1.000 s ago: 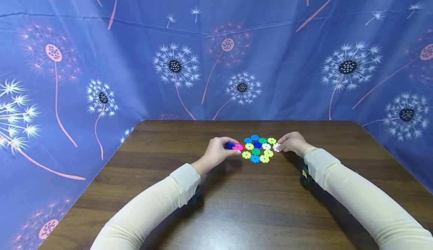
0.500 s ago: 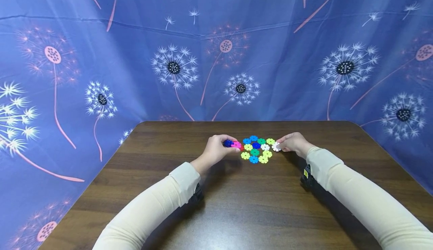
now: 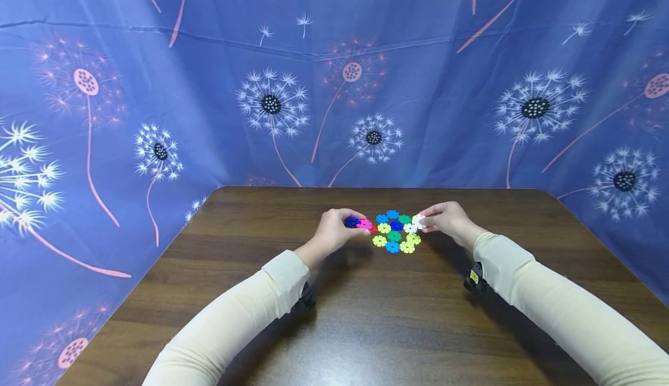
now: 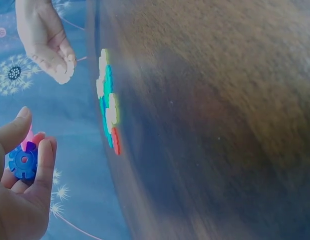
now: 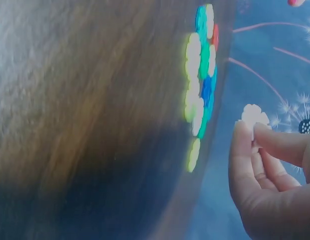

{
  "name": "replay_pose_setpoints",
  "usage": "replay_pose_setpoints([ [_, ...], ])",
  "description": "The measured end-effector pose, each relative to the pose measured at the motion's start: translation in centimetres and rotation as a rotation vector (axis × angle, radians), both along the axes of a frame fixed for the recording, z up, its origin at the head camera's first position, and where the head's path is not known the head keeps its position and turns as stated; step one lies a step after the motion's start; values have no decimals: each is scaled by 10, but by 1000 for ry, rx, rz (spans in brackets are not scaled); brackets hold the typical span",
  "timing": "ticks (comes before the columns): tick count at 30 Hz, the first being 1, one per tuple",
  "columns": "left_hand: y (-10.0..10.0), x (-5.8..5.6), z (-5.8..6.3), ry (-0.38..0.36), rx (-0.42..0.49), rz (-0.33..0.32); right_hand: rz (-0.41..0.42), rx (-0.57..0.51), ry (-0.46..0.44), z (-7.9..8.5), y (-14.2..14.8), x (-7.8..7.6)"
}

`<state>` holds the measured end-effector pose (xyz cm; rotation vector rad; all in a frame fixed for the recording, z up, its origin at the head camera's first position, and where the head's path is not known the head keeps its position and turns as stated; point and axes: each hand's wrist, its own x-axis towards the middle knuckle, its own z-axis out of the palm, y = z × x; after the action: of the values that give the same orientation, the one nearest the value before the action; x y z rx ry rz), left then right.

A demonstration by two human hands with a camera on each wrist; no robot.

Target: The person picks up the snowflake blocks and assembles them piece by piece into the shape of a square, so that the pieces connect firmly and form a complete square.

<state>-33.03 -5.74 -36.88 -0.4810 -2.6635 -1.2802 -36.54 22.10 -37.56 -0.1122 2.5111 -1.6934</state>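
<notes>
My left hand (image 3: 333, 227) holds a pink snowflake disc (image 3: 365, 224) and a dark blue snowflake disc (image 4: 23, 162) between thumb and fingers, left of the cluster. With thumb and fingertips my right hand (image 3: 450, 222) pinches a white snowflake disc (image 5: 255, 117), raised off the table at the cluster's right side. The cluster of flat snowflake discs includes a dark blue one (image 3: 396, 226), a green one (image 3: 394, 236), a yellow one (image 3: 379, 241), a light blue one (image 3: 392, 247) and another white one (image 3: 410, 228). A red disc (image 4: 116, 141) lies at its left edge.
The brown wooden table (image 3: 366, 316) extends toward me and to both sides. Behind it hangs a blue curtain (image 3: 444, 96) with a dandelion print. A black wrist camera (image 3: 474, 280) is strapped under the right sleeve.
My right hand has lifted the white disc and carried it left, toward the cluster's upper right, where it now covers part of the yellow disc there. The left hand stays nearly still.
</notes>
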Motion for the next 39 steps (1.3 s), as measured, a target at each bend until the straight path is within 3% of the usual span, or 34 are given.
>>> replay_pose_setpoints([
  [15,1,1,-3,-19,11,9,42,30,126,9,-35,22],
  [29,4,1,-4,-4,68,24,65,-9,130,13,-53,29],
  [39,5,0,-5,14,57,16,59,-26,121,12,-65,33],
])
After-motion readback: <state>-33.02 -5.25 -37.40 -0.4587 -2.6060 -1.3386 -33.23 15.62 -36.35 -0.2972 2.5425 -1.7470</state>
